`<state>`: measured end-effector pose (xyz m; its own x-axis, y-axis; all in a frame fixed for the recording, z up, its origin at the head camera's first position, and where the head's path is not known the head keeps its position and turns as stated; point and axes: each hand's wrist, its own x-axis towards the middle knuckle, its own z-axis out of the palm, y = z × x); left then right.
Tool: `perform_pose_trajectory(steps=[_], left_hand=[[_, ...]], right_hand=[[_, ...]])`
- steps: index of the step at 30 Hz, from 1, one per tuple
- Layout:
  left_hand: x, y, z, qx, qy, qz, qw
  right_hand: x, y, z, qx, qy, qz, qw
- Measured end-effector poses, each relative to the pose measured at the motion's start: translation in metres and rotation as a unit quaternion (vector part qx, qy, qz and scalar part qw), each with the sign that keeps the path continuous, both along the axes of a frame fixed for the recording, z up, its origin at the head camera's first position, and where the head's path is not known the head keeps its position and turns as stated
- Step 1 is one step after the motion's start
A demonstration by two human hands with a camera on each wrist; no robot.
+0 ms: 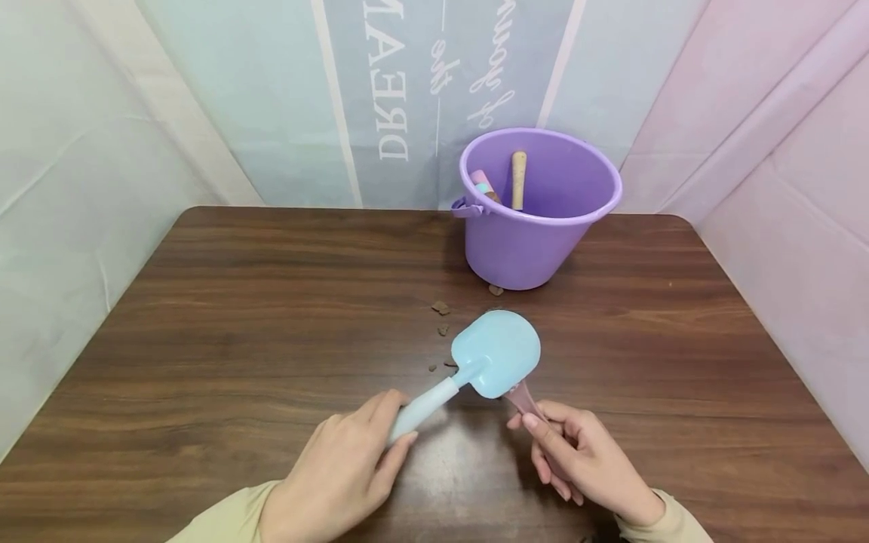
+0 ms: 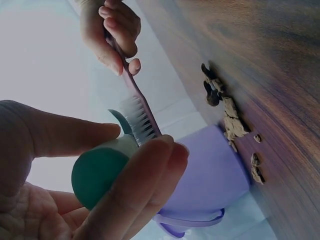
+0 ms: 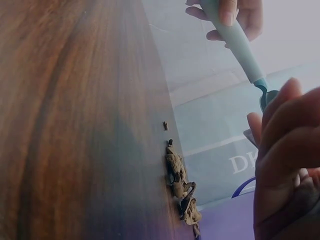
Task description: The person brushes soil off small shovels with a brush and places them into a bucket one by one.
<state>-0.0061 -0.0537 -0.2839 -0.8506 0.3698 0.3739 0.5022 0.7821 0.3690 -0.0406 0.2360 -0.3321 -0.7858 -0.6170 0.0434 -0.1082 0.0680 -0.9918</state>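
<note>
My left hand [image 1: 342, 460] grips the pale handle of a light blue shovel [image 1: 498, 351], its blade held out over the table. In my right hand [image 1: 587, 452] is a slim pinkish brush [image 1: 524, 400], pinched between thumb and fingers. The brush's head passes beneath the shovel blade and is hidden in the head view. White bristles [image 2: 137, 117] show in the left wrist view, right at the shovel. Dry brown flakes [image 1: 441, 308] lie scattered on the table under and beyond the blade; the left wrist view shows more brown pieces [image 2: 232, 122].
A purple bucket [image 1: 516, 253] stands toward the back right of the brown wooden table [image 1: 237, 324]. Inside it are a wooden handle [image 1: 519, 179] and a pink and blue item [image 1: 482, 181]. Printed cloth [image 1: 285, 105] hangs behind the table and along both sides.
</note>
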Motion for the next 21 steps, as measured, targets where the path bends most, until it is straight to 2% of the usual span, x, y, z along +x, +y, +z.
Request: perform_pose_trajectory(steps=[6, 10, 14, 21], left_hand=[[0.0005, -0.0031, -0.0001, -0.005, -0.004, -0.003, 1.0000], [0.0010, -0.0040, 0.0001, -0.004, -0.011, -0.003, 0.9999], [0.0018, -0.0047, 0.0001, -0.007, -0.019, 0.000, 0.9998], [0.0011, -0.0072, 0.0005, -0.011, -0.009, 0.001, 0.9999]], right_hand=[[-0.0011, 0.0003, 0.0028, 0.013, -0.011, -0.034, 0.9993], [-0.0031, 0.0031, 0.0012, -0.012, 0.001, -0.063, 0.9979], [-0.0044, 0.0053, -0.0002, -0.032, -0.010, -0.084, 0.9959], [-0.0050, 0.0049, 0.0018, -0.033, -0.014, -0.110, 0.9932]])
